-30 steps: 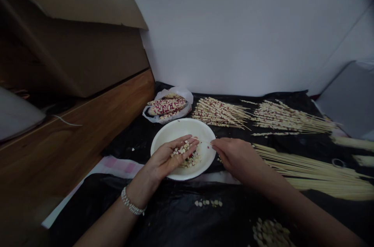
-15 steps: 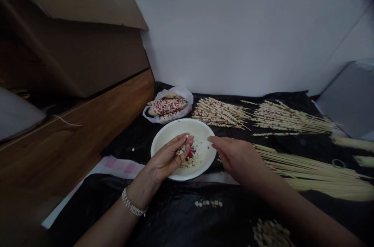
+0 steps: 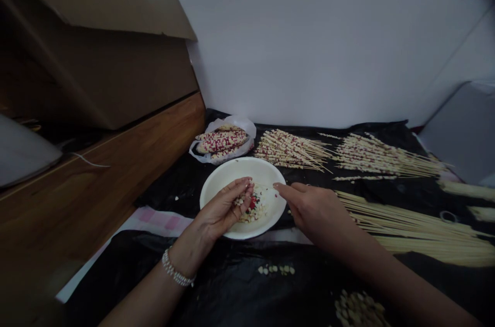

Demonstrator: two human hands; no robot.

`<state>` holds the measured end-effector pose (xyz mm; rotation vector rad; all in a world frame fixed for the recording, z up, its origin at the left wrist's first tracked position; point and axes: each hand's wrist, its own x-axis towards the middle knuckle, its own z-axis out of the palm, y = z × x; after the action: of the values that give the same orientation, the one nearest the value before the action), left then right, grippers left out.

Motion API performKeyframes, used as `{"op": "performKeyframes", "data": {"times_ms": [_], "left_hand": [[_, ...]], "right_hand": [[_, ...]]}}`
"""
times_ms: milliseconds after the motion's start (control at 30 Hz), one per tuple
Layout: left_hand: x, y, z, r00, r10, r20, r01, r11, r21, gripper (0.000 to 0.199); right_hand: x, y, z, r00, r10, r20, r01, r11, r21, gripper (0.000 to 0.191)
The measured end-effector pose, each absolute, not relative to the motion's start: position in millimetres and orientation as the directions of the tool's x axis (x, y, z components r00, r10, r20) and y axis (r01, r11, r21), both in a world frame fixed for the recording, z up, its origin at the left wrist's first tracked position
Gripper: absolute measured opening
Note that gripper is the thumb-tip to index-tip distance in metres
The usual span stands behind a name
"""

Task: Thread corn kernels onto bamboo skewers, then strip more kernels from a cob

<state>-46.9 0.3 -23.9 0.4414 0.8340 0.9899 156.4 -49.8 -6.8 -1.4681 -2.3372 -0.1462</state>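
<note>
And we're right over the white plate [image 3: 232, 169]! The right hand [image 3: 313, 211] pinches a thin bamboo skewer [image 3: 266, 187] between thumb and forefinger. The skewer runs almost level across the plate, its tip pointing left toward the left hand [image 3: 224, 208]. That hand, with a beaded bracelet [image 3: 177, 274] at the wrist, is curled closed over the pale corn kernels [image 3: 247, 209], which lie heaped in the plate with red and dark ones mixed in.

Just beyond the plate, a clear plastic bag [image 3: 247, 127] holds red-speckled corn cobs [image 3: 221, 141]. To its right, two bunches of kernel-threaded skewers [image 3: 290, 150] [image 3: 382, 162] lie on the black plastic sheet [image 3: 232, 285], their bare ends fanning right. Nearer on the right, a big spread of bare skewers [image 3: 417, 229] points toward the plate, with loose kernels [image 3: 276, 269] and a small pile of kernels [image 3: 358, 309] on the sheet near the person!
</note>
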Motion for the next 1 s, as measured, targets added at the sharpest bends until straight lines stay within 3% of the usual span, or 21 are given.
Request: {"op": "performKeyframes", "data": {"times_ms": [400,1000], "left_hand": [[-47.4,-0.8,-23.2,0.319,0.860,-0.398,-0.578,0.509,0.638,0.022],[-45.9,0.6,-19.1,0.252,0.848,-0.466,-0.631,0.509,0.585,0.016]], "right_hand": [[154.3,-49.6,-4.5,-0.394,0.849,0.352,0.891,0.447,-0.082,0.041],[153.4,-50.5,-6.2,-0.361,0.862,0.356,0.907,0.413,-0.080,0.040]]}}
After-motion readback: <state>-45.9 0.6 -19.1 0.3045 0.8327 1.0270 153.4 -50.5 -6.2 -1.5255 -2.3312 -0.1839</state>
